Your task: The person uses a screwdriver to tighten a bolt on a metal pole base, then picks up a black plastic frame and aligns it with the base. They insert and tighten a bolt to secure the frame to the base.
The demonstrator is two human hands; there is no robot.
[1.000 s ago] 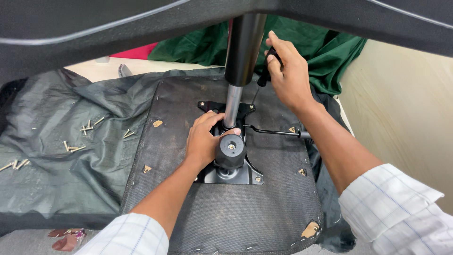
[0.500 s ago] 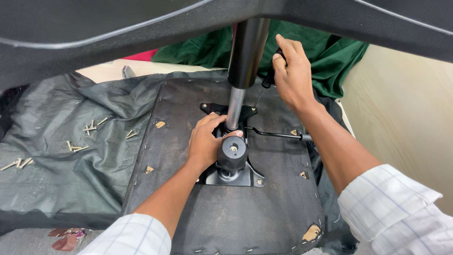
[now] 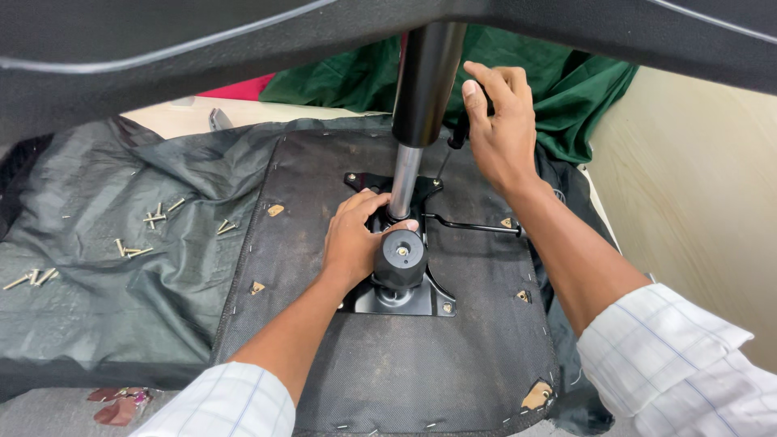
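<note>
Beige floor [image 3: 696,202]; green cloth [image 3: 583,89] lies beyond.

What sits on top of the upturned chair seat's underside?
A black metal mechanism plate with a round knob and gas-lift column. The left hand covers the plate's left part.

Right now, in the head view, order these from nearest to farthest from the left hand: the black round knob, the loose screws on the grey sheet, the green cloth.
From the left hand:
1. Black round knob, touching its right side.
2. Loose screws, left on the grey sheet.
3. Green cloth, at the far end, top.
</note>
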